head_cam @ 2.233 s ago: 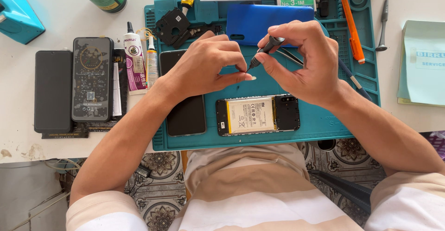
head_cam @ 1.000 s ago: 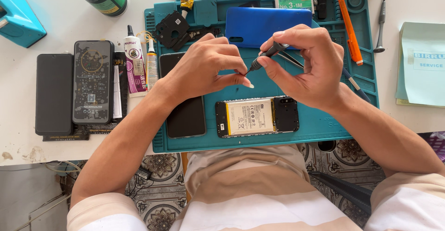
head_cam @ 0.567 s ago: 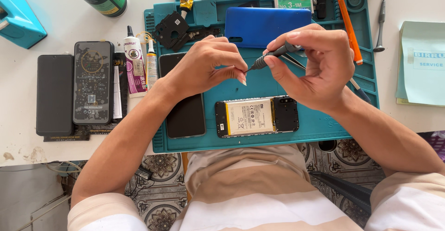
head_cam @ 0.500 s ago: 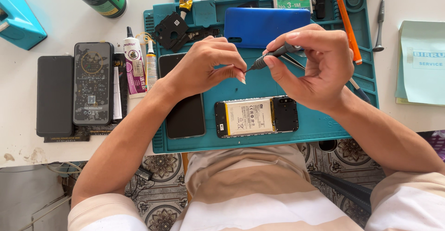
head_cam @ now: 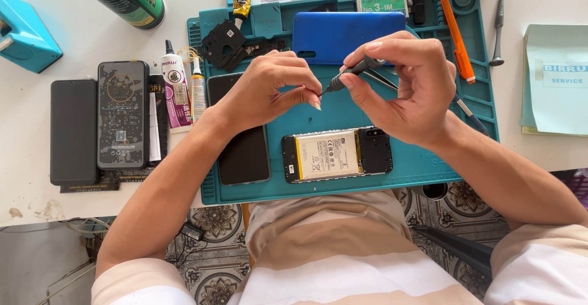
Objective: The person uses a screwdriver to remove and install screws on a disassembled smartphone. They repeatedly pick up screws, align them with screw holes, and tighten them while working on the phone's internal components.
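A white table [head_cam: 37, 11] carries a teal rubber repair mat [head_cam: 318, 188] with ridged tray slots along its top edge. On the mat lie a blue plastic phone back cover [head_cam: 334, 35], a black glass phone screen [head_cam: 245, 158] face down at the left, and an opened phone body [head_cam: 337, 155] showing its white-labelled battery. Above the mat's middle, the right hand [head_cam: 407, 94] pinches a slim black precision screwdriver [head_cam: 355, 72] between thumb and forefinger, tip pointing left. The left hand [head_cam: 263, 94] has thumb and forefinger pressed together at that tip; what they grip is too small to tell.
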Demonstrator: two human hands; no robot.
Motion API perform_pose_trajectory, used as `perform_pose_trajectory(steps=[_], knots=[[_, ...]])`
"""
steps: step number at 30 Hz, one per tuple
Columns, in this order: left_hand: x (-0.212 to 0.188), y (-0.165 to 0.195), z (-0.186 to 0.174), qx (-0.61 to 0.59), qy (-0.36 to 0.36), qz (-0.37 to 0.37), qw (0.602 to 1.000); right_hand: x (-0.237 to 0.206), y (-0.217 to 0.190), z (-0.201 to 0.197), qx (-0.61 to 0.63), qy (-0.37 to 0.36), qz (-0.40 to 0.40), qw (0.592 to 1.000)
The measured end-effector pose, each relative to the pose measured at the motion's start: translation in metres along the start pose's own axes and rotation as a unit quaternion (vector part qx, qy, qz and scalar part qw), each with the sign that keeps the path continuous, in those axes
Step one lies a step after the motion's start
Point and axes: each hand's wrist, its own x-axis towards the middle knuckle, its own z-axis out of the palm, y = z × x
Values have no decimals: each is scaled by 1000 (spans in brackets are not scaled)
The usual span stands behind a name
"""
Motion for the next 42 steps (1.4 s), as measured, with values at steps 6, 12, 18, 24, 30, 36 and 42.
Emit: perform_pose_trajectory(steps=[6,12,18,24,30,36,42], knots=[[1,1,0,7,2,0,1000,0,-1,0,6,2,5,1000],[0,2,0,9,-1,7,1000,-2,0,0,15,8,3,1000],[1,1,-1,-5,-1,1,1000,-3,-2,0,7,31,8,999],[2,2,0,-5,-3,3,1000,-2,0,0,11,13,2,1000],[3,3,1,2,-5,4,1000,-4,1,0,15,14,7,1000],[2,5,2,13,-16,3,1000,-3,0,0,-3,2,0,1000],[1,4,1,32,-14,6,999,-3,0,2,-1,-5,6,1000]])
